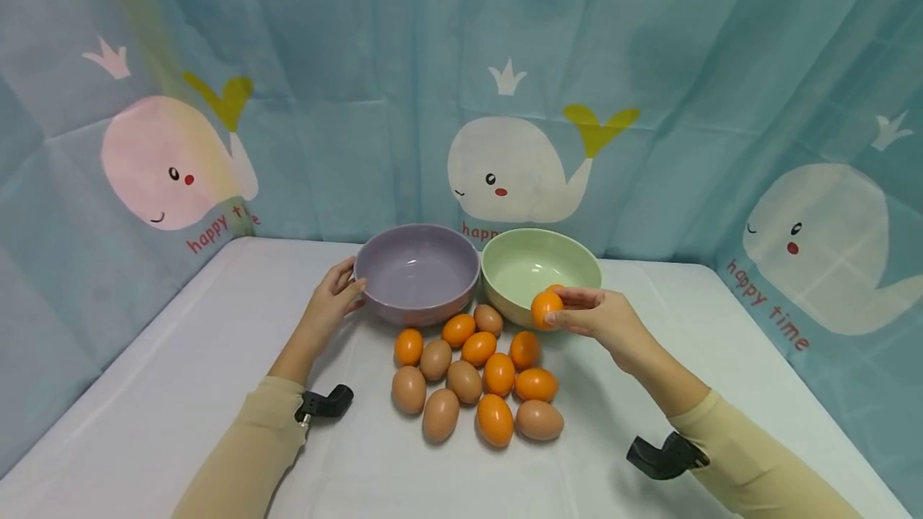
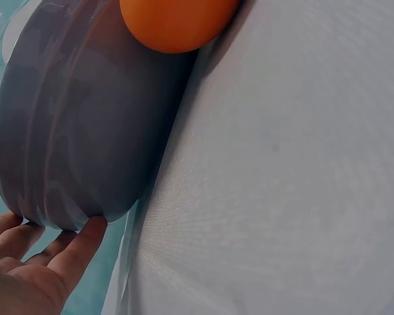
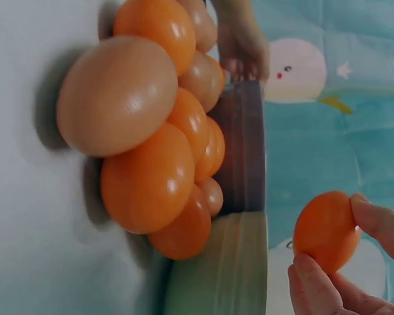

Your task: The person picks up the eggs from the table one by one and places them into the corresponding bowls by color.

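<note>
My right hand (image 1: 602, 320) pinches an orange egg (image 1: 546, 310) between thumb and fingers, in front of the near right rim of the light green bowl (image 1: 508, 267). The same egg (image 3: 327, 231) shows clear of the bowl in the right wrist view. Just behind it a sliver of orange is visible, mostly hidden by the hand. At the left side of the purple bowl (image 1: 418, 271), my left hand (image 1: 328, 303) holds the rim and outer wall. Fingertips (image 2: 95, 226) touch that wall in the left wrist view. The purple bowl's visible inside holds nothing.
Several orange eggs (image 1: 499, 375) and brown eggs (image 1: 441, 415) lie close together on the white tablecloth (image 1: 346, 471), in front of the two bowls, which stand side by side. A blue whale-print curtain (image 1: 324, 142) hangs behind the table and along its sides.
</note>
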### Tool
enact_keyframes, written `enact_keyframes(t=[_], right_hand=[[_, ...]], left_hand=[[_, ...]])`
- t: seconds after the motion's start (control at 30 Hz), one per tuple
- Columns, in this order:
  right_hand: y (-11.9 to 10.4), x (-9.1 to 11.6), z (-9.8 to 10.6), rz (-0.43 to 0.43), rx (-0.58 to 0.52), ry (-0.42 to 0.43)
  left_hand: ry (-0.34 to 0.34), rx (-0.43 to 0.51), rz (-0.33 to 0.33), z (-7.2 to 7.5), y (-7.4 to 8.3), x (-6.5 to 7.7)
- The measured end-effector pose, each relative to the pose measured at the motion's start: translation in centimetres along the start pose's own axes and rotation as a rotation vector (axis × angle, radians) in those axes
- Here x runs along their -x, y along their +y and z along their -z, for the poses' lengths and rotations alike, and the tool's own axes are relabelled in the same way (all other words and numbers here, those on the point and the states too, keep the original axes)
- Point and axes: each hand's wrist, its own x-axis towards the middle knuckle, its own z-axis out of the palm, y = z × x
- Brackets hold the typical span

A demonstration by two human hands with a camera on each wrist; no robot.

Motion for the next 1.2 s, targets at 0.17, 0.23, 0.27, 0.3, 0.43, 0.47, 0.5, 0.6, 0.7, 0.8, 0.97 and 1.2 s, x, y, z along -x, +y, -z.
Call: enact_keyframes(t=[0.17, 0.23, 0.27, 0.3, 0.43, 0.47, 0.5, 0.6, 0.7, 0.8, 0.97, 1.2], right_hand=[[-0.1, -1.2, 0.1, 0.007, -0.026, 0.021], [-0.2, -1.7, 0.1, 0.017, -0.035, 0.023], [-0.1, -2.0, 0.1, 0.016, -0.039, 0.021], [-0.1, -2.2, 0.0, 0.014, -0.044, 0.023], [-0.1, -3.1, 0.0, 0.007, -0.051, 0.04], [-0.1, -3.3, -0.1, 0.01, -0.052, 0.04], [-0.1, -3.6, -0.1, 0.008, -0.06, 0.043], [-0.1, -4.4, -0.2, -0.001, -0.053, 0.048], [-0.2, -5.0, -0.3, -0.009, -0.044, 0.053], [-0.2, -5.6, -0.5, -0.002, -0.026, 0.057], [-0.1, -6.8, -1.1, -0.009, -0.03, 0.068], [0.0, -8.2, -1.9, -0.011, -0.072, 0.086]], left_hand=[[-0.002, -0.001, -0.002, 0.1, -0.2, 0.0], [0.004, -0.007, -0.002, 0.1, -0.2, 0.1], [0.005, -0.008, -0.001, 0.1, -0.2, 0.1], [0.006, -0.009, 0.001, 0.1, -0.2, 0.1], [0.005, -0.017, 0.007, 0.2, -0.3, 0.2], [0.007, -0.015, 0.008, 0.2, -0.3, 0.2], [0.008, -0.016, 0.006, 0.2, -0.3, 0.2], [0.006, -0.012, 0.003, 0.2, -0.2, 0.2], [0.003, -0.009, -0.001, 0.2, 0.0, 0.1], [0.005, -0.005, -0.003, 0.1, 0.1, 0.1], [0.002, -0.008, -0.003, 0.2, 0.1, -0.1], [-0.004, 0.001, -0.016, 0.2, -0.1, 0.0]])
